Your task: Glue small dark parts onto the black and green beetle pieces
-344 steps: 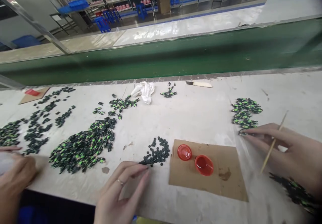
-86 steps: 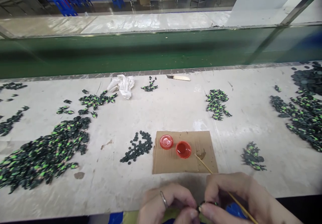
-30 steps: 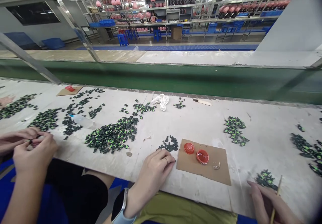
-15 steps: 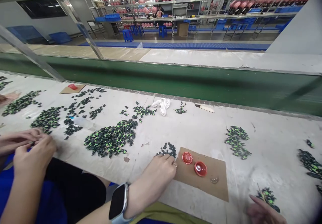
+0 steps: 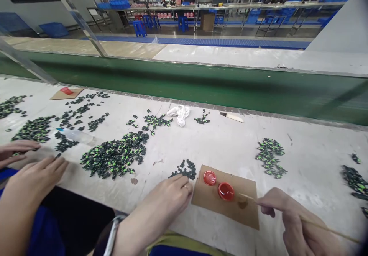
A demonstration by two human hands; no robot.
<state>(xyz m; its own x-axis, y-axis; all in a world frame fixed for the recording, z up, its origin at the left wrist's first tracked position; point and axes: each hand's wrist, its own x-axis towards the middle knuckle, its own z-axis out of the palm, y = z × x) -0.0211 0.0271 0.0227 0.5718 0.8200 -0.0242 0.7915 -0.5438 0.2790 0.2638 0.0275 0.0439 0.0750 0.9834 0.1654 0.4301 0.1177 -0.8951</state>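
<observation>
Her right hand (image 5: 299, 225) pinches a thin wooden stick (image 5: 290, 214), tip in the red paint cup (image 5: 225, 191) on brown cardboard (image 5: 247, 214); her left hand (image 5: 169, 196) fingers small black discs (image 5: 184, 169), grip unclear.

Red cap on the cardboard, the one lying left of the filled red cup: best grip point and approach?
Take the red cap by its raised rim, pinching across it from straight above. It lies flat and shallow on the cardboard, so there is little side wall to grab. Come in from its far left side: the red cup and the stick in the right hand crowd its right.
</observation>
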